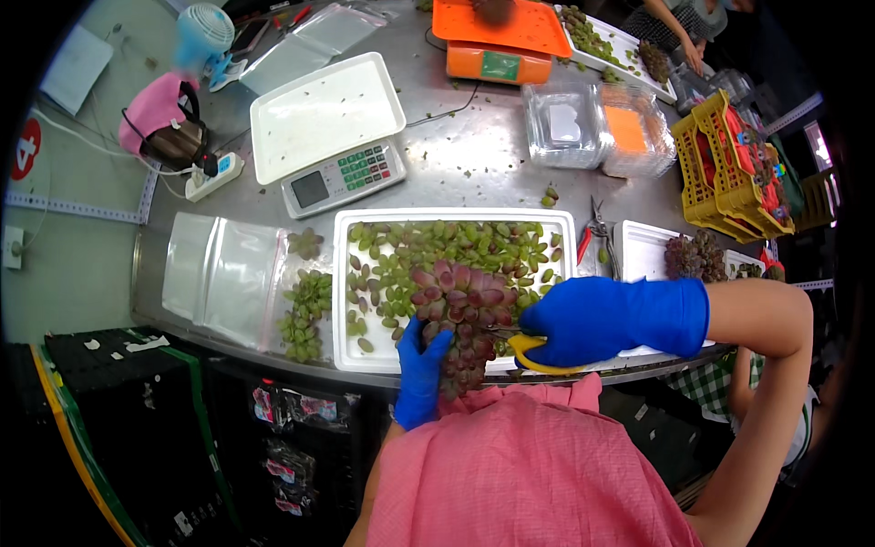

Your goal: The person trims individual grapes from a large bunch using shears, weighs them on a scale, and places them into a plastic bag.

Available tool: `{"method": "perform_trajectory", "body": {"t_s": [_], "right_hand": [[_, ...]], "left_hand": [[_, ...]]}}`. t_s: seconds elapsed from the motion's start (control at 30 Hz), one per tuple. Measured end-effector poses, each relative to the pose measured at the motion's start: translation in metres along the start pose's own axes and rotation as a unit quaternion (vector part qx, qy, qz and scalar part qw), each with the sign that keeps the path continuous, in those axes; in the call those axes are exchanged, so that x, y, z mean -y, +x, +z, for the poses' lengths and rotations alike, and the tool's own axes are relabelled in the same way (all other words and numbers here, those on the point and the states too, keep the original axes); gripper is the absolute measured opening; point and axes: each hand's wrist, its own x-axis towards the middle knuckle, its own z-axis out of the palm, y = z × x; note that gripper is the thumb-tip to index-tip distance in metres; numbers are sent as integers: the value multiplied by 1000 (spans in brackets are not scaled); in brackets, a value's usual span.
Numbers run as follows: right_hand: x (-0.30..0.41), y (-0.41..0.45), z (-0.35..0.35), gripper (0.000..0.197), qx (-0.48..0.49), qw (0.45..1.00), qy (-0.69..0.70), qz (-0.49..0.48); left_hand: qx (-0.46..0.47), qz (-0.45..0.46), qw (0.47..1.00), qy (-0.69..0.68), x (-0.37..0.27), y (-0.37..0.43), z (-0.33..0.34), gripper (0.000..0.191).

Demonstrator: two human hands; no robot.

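Note:
My left hand (420, 372), in a blue glove, grips a large bunch of reddish-purple grapes (465, 301) above the near side of a white foam tray (340, 287). In the same kind of glove, my right hand (577, 321) holds yellow-handled scissors (530, 352). Their blades point left into the bunch, and the tips are hidden among the berries. Loose green and reddish grapes (451, 239) cover much of the tray. A small cluster of green grapes (305, 314) lies just left of the tray, with a darker clump (305, 243) behind it.
Left of the tray lie clear plastic bags (225, 280); behind it stands a white digital scale (328, 123). Red-handled pruning shears (598, 236) lie to the right. Clear plastic boxes (564, 126), an orange scale (499, 58) and yellow crates (728, 164) stand farther off. Other people work on the right.

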Motion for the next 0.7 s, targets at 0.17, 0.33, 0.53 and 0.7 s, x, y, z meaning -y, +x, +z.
{"method": "perform_trajectory", "body": {"t_s": [0.17,0.33,0.53,0.7], "right_hand": [[2,-13,16,33,-69,994,-81,-20],[5,-17,12,34,-37,996,-79,-11],[0,-10,3,41,73,997,32,22],[-3,-6,9,43,87,994,64,24]], "left_hand": [[20,4,1000,22,11,2,-10,46],[48,-4,999,11,10,-3,-10,49],[37,-8,999,39,15,-3,-9,53],[40,0,999,36,15,-1,-12,52]]}}
